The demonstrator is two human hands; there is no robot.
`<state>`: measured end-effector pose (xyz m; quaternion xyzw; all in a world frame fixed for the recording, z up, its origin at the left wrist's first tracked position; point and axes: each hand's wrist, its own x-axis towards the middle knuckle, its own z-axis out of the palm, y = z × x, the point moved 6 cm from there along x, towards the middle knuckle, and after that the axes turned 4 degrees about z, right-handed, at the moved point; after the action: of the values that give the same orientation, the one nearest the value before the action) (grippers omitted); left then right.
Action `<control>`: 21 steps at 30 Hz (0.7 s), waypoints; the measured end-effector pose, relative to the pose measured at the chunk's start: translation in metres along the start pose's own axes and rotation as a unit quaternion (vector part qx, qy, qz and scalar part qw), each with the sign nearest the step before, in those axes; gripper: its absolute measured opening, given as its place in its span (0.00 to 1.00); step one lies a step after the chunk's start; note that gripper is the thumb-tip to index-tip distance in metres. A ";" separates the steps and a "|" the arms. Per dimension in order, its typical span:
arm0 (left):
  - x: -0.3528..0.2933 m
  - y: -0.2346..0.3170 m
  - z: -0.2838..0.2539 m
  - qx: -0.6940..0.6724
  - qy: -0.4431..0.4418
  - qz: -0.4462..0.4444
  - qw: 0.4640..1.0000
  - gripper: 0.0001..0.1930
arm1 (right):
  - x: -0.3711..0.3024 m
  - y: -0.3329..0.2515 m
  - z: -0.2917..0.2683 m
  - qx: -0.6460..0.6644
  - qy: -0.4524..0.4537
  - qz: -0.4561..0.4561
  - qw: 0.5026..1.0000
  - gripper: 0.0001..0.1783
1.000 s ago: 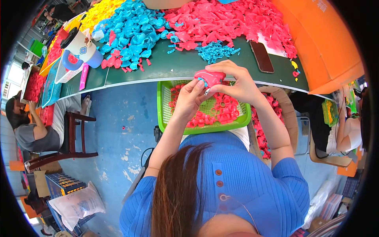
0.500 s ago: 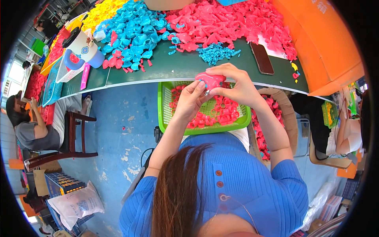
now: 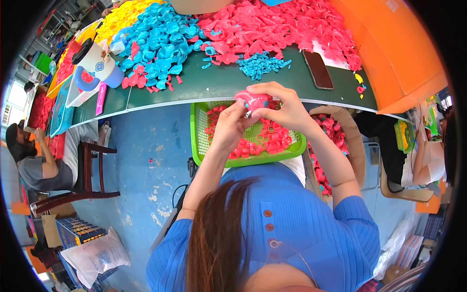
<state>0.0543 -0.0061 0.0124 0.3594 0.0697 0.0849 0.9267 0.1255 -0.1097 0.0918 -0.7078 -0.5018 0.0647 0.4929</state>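
Note:
Between both hands is a rounded red plastic toy piece with small blue parts and a shiny metal bit at its lower side. My left hand pinches it from the left with thumb and fingers. My right hand grips it from above and the right, fingers curled over its top. They hold it just above a green basket of red plastic rings on my lap. Beyond my hands, a small heap of little blue parts lies on the dark green table.
Piles of blue and red pieces cover the table's far side. A phone lies at right, near an orange box. At left stands a mug. A sack of red pieces sits right of my legs. Other people sit on both sides.
The red toy piece has turned slightly in my fingers and shifted a little left. Both hands keep hold of it. The whole view has shifted slightly.

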 end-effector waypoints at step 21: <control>-0.027 0.053 0.022 0.399 -0.053 0.400 0.823 0.28 | -0.019 -0.009 0.013 0.321 0.007 0.070 0.944 0.27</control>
<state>0.0266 0.0130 0.0661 0.6984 -0.1017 0.3938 0.5890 0.1030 -0.1160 0.0843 -0.5455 -0.4006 0.2520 0.6917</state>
